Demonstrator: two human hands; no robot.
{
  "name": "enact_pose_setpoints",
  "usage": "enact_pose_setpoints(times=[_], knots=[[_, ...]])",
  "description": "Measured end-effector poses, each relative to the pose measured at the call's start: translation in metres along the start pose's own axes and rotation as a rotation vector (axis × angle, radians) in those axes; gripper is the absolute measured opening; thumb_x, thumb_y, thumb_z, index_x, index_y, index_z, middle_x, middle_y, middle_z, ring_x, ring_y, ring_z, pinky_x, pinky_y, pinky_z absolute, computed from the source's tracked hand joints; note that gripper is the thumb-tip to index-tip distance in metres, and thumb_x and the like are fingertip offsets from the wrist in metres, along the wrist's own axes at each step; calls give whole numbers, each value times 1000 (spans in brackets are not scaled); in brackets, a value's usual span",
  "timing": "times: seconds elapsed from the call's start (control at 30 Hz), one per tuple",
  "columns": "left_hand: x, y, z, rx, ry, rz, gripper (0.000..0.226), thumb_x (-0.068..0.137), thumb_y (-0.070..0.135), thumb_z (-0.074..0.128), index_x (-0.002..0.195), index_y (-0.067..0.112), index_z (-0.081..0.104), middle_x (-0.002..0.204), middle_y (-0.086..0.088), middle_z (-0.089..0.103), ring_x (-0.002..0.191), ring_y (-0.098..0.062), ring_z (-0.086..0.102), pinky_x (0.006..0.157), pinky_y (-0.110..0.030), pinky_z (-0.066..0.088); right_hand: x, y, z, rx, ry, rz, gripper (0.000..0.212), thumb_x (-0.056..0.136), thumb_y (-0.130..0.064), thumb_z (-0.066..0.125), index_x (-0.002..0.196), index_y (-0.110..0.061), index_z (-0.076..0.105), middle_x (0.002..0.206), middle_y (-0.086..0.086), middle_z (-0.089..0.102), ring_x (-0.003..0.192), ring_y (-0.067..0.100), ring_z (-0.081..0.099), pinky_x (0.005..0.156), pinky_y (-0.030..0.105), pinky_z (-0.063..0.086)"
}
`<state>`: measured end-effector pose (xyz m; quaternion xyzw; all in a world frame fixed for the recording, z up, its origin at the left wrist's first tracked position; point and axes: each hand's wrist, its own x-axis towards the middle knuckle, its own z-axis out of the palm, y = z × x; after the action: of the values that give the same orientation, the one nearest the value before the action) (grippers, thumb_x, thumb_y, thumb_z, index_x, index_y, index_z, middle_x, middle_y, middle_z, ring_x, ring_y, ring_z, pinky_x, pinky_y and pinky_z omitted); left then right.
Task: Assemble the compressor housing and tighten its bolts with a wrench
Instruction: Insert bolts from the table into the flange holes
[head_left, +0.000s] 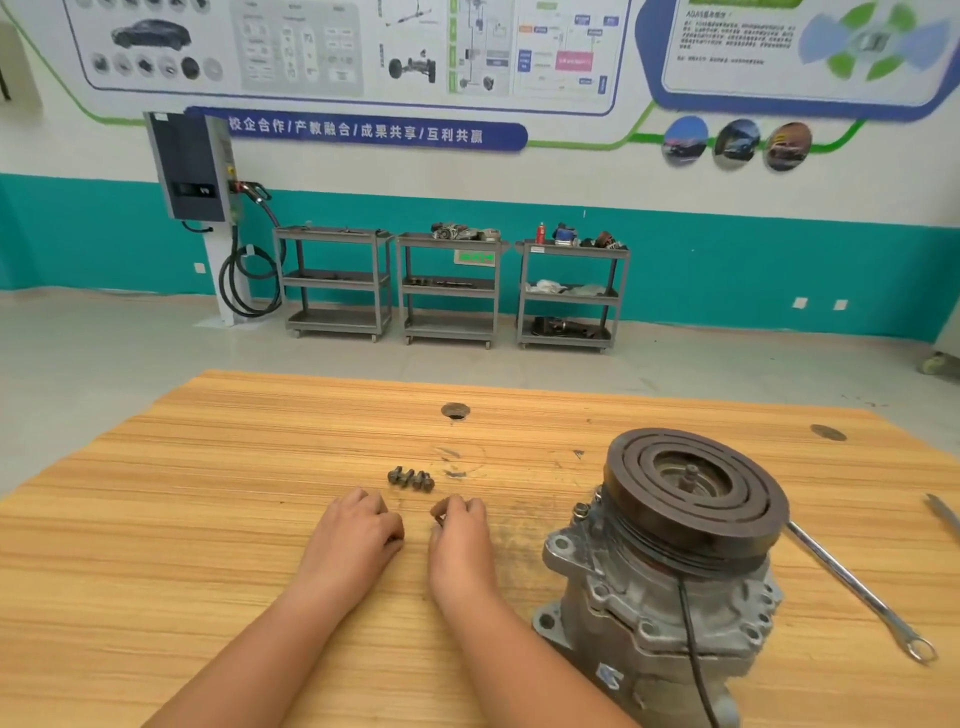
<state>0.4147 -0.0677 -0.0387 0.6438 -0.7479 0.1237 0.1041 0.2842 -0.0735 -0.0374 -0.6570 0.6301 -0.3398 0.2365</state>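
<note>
Two bare hands rest on the wooden table, side by side but not touching. The left hand has its fingers curled under, and I cannot tell if it holds anything. The right hand is curled too, and I cannot tell if its fingertips pinch something small. Four little bolts lie in a row just past the hands. The compressor stands to the right, its round pulley on top. A long wrench lies beside it, farther right.
</note>
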Motion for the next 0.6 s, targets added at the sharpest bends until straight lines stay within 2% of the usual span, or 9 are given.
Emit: enact_pose_setpoints(times=[0.07,0.13,0.2,0.27,0.3,0.37,0.43,0.53,0.6], knots=[[-1,2,3,-73,21,3,28,96,36,50,120,27,61,116,6,56,115,-15,46,90,-26,37,-20,-7,-16,213,33,68,11,96,-13,47,104,-19,50,113,-2,48,85,5,48,73,15,36],[-1,3,4,-159,35,-14,31,98,29,49,127,21,57,122,2,52,114,-17,50,88,-26,40,-49,-13,-32,447,8,70,13,92,-12,56,94,-22,49,102,-7,54,78,-4,49,67,8,38],[-3,5,2,-205,16,7,29,98,23,50,124,16,59,123,-1,52,110,-20,54,84,-26,40,-89,-15,-54,634,-83,-48,23,86,-7,62,84,-27,52,91,-10,58,73,-7,53,66,9,41],[-7,10,-3,-251,-2,78,25,96,21,53,117,14,64,118,-2,55,106,-19,57,83,-24,40,-130,-8,-84,689,-155,-190,24,78,-10,66,76,-33,60,84,-14,62,72,-6,57,59,11,40],[-10,14,-8,-285,-3,116,23,95,21,56,115,15,66,115,1,56,104,-17,58,84,-22,41,-145,0,-103,642,-124,-288,22,74,-16,68,75,-38,64,83,-17,63,70,-5,59,57,12,40],[-20,28,-20,-433,64,191,21,89,16,67,109,21,68,106,9,57,98,-10,60,86,-22,46,-161,17,-145,473,88,-491,18,72,-27,68,81,-43,66,89,-21,62,63,-3,57,56,10,42],[-34,51,-39,-760,178,191,37,77,6,77,100,34,69,96,14,61,90,-3,63,81,-19,52,-164,33,-185,282,303,-636,14,75,-27,66,85,-36,69,93,-18,59,61,-8,52,58,6,42],[-50,89,-71,-1213,291,160,48,69,4,78,96,42,69,94,13,63,88,-4,66,74,-14,54,-155,50,-218,105,417,-660,21,74,-17,72,93,-27,72,89,-19,61,72,-14,52,65,3,42],[-55,107,-88,-1272,318,203,57,70,-4,80,99,44,68,96,14,63,89,-6,66,74,-17,56,-146,55,-223,19,417,-636,30,70,-13,71,98,-25,68,88,-20,63,74,-18,51,66,0,40]])
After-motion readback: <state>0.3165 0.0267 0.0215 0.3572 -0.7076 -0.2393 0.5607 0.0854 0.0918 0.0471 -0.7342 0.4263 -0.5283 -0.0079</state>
